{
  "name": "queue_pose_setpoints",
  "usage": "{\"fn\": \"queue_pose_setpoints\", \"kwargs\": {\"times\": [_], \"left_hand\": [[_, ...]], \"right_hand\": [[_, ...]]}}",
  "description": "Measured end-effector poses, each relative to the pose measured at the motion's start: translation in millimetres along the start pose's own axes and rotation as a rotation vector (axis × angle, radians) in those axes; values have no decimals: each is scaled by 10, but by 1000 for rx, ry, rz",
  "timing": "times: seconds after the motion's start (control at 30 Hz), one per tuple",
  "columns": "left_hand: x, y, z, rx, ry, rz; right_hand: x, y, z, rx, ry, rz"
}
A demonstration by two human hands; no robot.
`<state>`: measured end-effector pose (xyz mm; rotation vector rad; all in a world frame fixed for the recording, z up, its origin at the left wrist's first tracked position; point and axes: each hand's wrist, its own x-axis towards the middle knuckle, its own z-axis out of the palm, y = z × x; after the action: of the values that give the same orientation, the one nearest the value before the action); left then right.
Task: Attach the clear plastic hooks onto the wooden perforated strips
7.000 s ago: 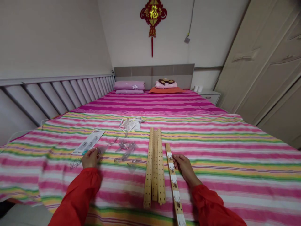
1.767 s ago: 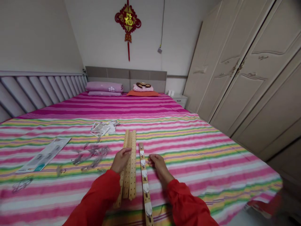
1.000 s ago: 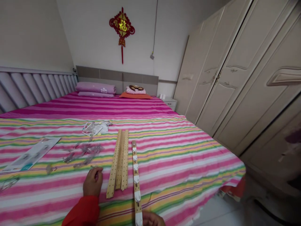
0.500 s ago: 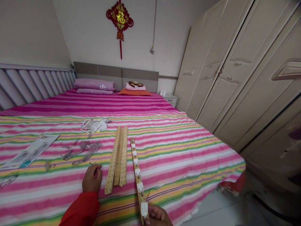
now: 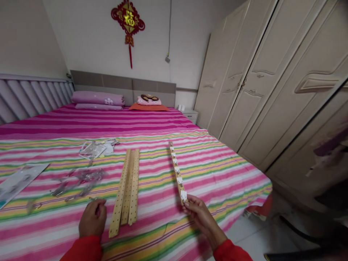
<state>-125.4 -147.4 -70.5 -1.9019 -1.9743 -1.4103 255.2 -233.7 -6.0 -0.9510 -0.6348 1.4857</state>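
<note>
My right hand (image 5: 198, 211) grips the near end of a narrow wooden strip with white hooks (image 5: 177, 170), a row of several hooks running along it away from me. To its left, three wooden strips with holes (image 5: 126, 188) lie side by side on the striped bedspread (image 5: 152, 232). My left hand (image 5: 92, 218) rests left of those strips with its fingers curled in. What it may hold is too hidden to name. A small metallic piece shows just beyond its knuckles. Clear plastic packets (image 5: 81, 180) lie scattered past this hand.
A hook package card (image 5: 23, 181) lies at the left, and more opened packaging (image 5: 99, 148) lies farther back. Folded purple bedding (image 5: 98, 98) and a small pink pillow (image 5: 148, 100) sit by the headboard (image 5: 152, 86). A tall wardrobe (image 5: 244, 94) stands along the right.
My right hand has carried the hook strip away from me and to the right, farther from the perforated strips. The view has turned slightly right. My left hand stays curled beside the strips.
</note>
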Motion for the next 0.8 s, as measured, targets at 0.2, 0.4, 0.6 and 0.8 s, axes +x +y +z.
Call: {"fn": "queue_pose_setpoints", "kwargs": {"times": [0.2, 0.4, 0.6, 0.8], "left_hand": [[16, 15, -22, 10, -8, 10], [29, -26, -4, -5, -29, -24], [29, -54, 9, 14, -55, -30], [42, -1, -23, 23, -45, -21]], "right_hand": [[329, -330, -364, -65, 87, -56], [460, -466, -580, -97, 102, -14], [472, -465, -689, -102, 128, 24], [425, -271, -752, -96, 358, -128]]}}
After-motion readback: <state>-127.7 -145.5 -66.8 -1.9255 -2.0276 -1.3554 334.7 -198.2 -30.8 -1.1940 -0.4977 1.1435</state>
